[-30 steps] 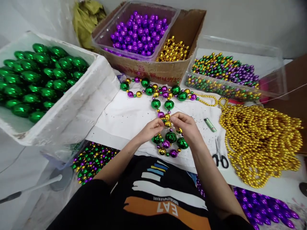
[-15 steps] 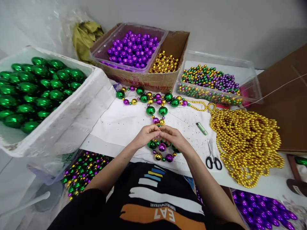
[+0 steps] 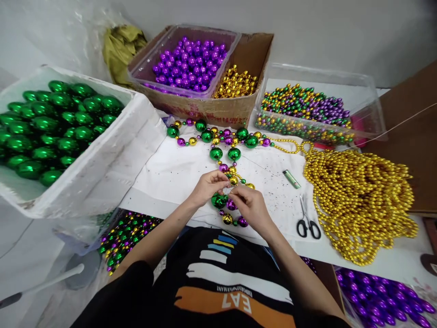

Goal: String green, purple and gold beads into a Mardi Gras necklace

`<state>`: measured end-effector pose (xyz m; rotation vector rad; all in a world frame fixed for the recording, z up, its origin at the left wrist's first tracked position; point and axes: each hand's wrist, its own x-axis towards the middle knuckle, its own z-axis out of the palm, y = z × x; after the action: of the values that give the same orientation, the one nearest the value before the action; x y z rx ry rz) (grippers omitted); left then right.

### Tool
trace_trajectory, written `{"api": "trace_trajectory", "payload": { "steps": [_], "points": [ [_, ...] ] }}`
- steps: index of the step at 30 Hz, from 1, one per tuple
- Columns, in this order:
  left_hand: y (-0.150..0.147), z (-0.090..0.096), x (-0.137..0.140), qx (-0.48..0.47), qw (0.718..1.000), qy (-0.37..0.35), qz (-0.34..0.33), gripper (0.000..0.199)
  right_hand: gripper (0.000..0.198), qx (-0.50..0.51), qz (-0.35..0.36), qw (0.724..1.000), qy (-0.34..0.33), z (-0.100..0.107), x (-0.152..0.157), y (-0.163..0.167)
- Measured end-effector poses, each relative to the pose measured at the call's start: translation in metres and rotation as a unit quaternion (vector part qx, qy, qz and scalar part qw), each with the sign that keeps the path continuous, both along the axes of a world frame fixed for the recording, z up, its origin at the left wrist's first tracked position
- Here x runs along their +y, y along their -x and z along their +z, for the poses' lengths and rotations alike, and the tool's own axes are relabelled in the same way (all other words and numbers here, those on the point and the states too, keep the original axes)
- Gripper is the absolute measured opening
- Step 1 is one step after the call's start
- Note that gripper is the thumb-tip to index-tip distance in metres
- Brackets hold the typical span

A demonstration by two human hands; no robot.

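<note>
A necklace of green, purple and gold beads (image 3: 215,154) lies on the white cloth (image 3: 180,173), running from the back down under my hands. My left hand (image 3: 209,187) is closed in a pinch at its near part, beside a gold bead. My right hand (image 3: 251,205) pinches just to the right, its fingertips close to the left ones. The thin part of the necklace between the fingertips is too small to make out. Below my hands hang or lie a large green bead (image 3: 219,200) and a gold bead (image 3: 227,219). The right hand hides some beads.
Scissors (image 3: 307,223) and a green lighter (image 3: 291,179) lie to the right, beside a heap of gold bead strands (image 3: 358,205). A foam box (image 3: 143,123) of green beads stands left. A cardboard box (image 3: 205,109) and a clear bin (image 3: 368,105) hold beads at the back.
My hands, touching at the fingertips before, have parted slightly. The right hand has turned and dropped a little, uncovering gold and green beads. The whole view has shifted slightly.
</note>
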<state>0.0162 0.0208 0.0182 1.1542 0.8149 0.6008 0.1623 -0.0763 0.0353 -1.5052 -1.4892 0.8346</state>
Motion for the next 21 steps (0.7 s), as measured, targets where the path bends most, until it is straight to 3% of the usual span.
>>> {"api": "trace_trajectory", "payload": {
  "steps": [4, 7, 10, 12, 16, 19, 21],
  "points": [
    [0.008, 0.003, 0.003, 0.015, 1.000, -0.007, -0.025, 0.028, 0.011, 0.049, -0.015, 0.998, 0.034, -0.017, 0.001, -0.011],
    [0.013, 0.007, 0.003, 0.026, 0.998, -0.029, -0.057, 0.024, 0.031, 0.117, -0.048, 0.990, 0.060, -0.033, 0.012, -0.018],
    [0.017, 0.011, 0.002, 0.059, 0.988, -0.119, -0.075, 0.015, 0.023, 0.185, 0.025, 0.979, 0.083, -0.042, 0.025, -0.013],
    [0.020, 0.013, 0.001, 0.095, 0.966, -0.226, -0.081, 0.009, 0.017, 0.213, 0.047, 0.971, 0.098, -0.044, 0.030, -0.005],
    [0.024, 0.005, 0.002, 0.127, 0.889, -0.430, -0.096, 0.016, 0.022, 0.246, -0.007, 0.962, 0.116, -0.041, 0.029, 0.004],
    [0.024, -0.007, 0.001, 0.129, 0.853, -0.499, -0.080, 0.020, 0.023, 0.250, -0.021, 0.961, 0.115, -0.036, 0.025, 0.005],
    [0.021, -0.013, -0.001, 0.116, 0.857, -0.501, -0.042, 0.019, 0.025, 0.261, -0.013, 0.957, 0.129, -0.033, 0.022, 0.004]
  ]
}}
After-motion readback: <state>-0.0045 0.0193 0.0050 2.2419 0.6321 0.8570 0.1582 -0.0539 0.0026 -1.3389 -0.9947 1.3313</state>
